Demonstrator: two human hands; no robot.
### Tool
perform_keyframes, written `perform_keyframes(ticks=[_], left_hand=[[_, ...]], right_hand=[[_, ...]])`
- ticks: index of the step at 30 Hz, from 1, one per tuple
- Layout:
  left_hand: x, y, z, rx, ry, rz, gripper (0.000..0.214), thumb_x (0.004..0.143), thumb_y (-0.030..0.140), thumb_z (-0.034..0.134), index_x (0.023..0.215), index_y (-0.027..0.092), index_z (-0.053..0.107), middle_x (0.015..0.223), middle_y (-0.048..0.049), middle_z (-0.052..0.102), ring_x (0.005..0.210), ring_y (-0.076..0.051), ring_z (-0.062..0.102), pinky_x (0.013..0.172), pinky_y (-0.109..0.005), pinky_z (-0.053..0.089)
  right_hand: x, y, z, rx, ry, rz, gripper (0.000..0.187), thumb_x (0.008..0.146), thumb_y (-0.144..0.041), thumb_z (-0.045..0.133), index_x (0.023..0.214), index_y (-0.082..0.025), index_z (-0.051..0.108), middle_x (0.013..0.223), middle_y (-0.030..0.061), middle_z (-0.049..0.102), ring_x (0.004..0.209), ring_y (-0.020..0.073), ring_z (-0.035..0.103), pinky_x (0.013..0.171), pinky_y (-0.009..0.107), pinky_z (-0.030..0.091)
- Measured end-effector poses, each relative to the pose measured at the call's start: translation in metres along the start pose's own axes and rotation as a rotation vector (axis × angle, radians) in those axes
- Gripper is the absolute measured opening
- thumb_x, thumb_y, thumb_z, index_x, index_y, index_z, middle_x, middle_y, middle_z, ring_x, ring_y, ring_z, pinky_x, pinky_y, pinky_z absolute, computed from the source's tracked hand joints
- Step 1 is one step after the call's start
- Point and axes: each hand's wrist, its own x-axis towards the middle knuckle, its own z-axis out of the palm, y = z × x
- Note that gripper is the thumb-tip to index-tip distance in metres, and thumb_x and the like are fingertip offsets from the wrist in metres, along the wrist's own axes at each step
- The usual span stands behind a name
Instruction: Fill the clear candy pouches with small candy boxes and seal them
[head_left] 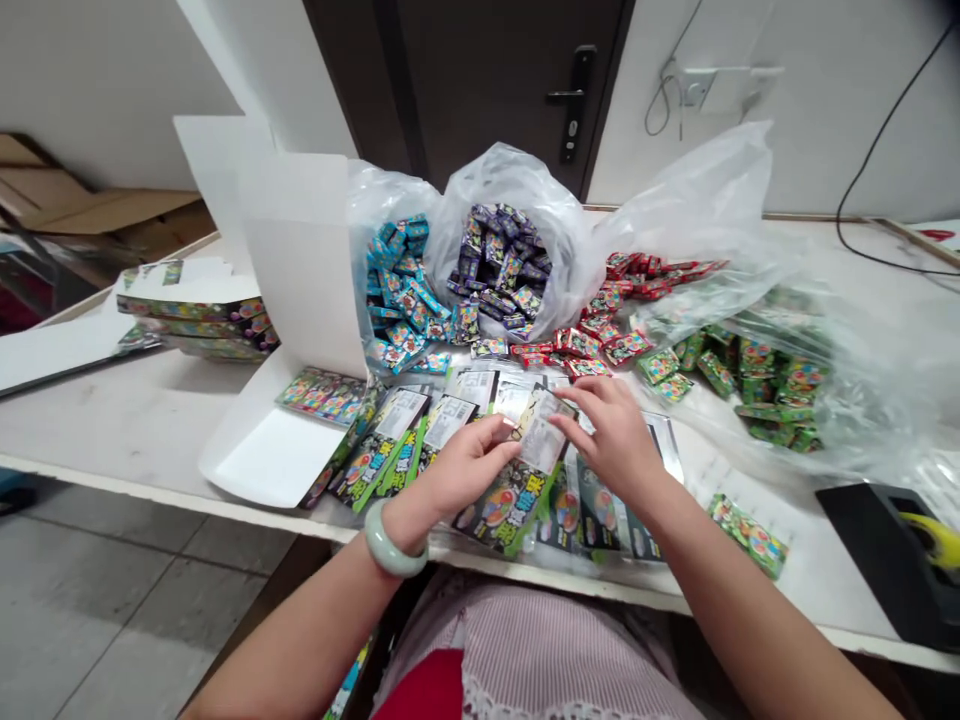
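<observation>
Both my hands meet over the table's front edge. My left hand [465, 470] pinches the left side of a green-edged printed packet [541, 432], showing its pale label panel. My right hand [611, 430] grips the same packet's upper right corner with its fingertips. Below them lies a fan of similar packets [382, 450], and more lie under my right wrist. A pale green bangle [395, 540] circles my left wrist. One loose green packet [748, 536] lies to the right, apart from my hands.
Clear plastic bags hold small blue [401, 290], purple [495, 265], red [615, 325] and green [765, 375] packets at the back. An open white carton [300, 260] stands left, beside stacked printed boxes [195, 325]. A black tape dispenser [889, 560] sits at the right edge.
</observation>
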Motion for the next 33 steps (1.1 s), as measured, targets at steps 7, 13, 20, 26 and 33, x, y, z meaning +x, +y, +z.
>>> perform_keyframes(ticks=[7, 13, 20, 26, 33], left_hand=[[-0.006, 0.023, -0.019, 0.537, -0.027, 0.119, 0.018, 0.093, 0.023, 0.039, 0.082, 0.019, 0.052, 0.074, -0.0002, 0.055, 0.068, -0.016, 0.05, 0.063, -0.028, 0.037], [-0.004, 0.033, -0.025, 0.747, -0.136, 0.22, 0.019, 0.095, 0.022, 0.038, 0.087, 0.019, 0.055, 0.075, -0.0021, 0.059, 0.068, -0.017, 0.055, 0.061, -0.028, 0.039], [-0.004, 0.028, -0.022, 0.903, 0.128, 0.515, 0.034, 0.095, 0.024, 0.046, 0.127, 0.013, 0.048, 0.12, -0.0161, 0.061, 0.113, -0.029, 0.056, 0.096, -0.047, 0.046], [-0.006, 0.023, -0.02, 0.838, 0.072, 0.479, 0.028, 0.096, 0.022, 0.041, 0.121, 0.016, 0.054, 0.108, -0.0124, 0.068, 0.096, -0.023, 0.066, 0.083, -0.039, 0.055], [0.007, 0.01, -0.02, 0.673, 0.116, 0.424, 0.03, 0.092, 0.018, 0.04, 0.109, 0.021, 0.064, 0.096, -0.0091, 0.073, 0.084, -0.022, 0.069, 0.074, -0.033, 0.056]], right_hand=[[0.006, -0.009, -0.016, 0.213, -0.315, 0.075, 0.008, 0.084, -0.027, 0.064, 0.08, -0.02, 0.062, 0.079, 0.002, 0.067, 0.074, 0.0177, 0.06, 0.069, 0.029, 0.043], [0.01, -0.016, -0.026, 0.399, -0.532, 0.085, 0.01, 0.085, -0.026, 0.062, 0.087, -0.022, 0.072, 0.079, 0.0, 0.072, 0.073, 0.017, 0.064, 0.068, 0.029, 0.047], [0.012, 0.003, -0.013, 0.808, -0.52, 0.149, 0.024, 0.089, -0.037, 0.058, 0.103, -0.024, 0.073, 0.121, 0.004, 0.068, 0.112, 0.0199, 0.062, 0.1, 0.041, 0.045], [0.014, 0.004, -0.022, 0.877, -0.631, 0.166, 0.03, 0.088, -0.047, 0.058, 0.105, -0.027, 0.073, 0.119, 0.0033, 0.069, 0.113, 0.0197, 0.061, 0.104, 0.044, 0.042], [0.025, 0.0, -0.015, 0.868, -0.594, 0.21, 0.036, 0.088, -0.05, 0.056, 0.098, -0.019, 0.073, 0.103, 0.0053, 0.073, 0.099, 0.0218, 0.065, 0.094, 0.041, 0.048]])
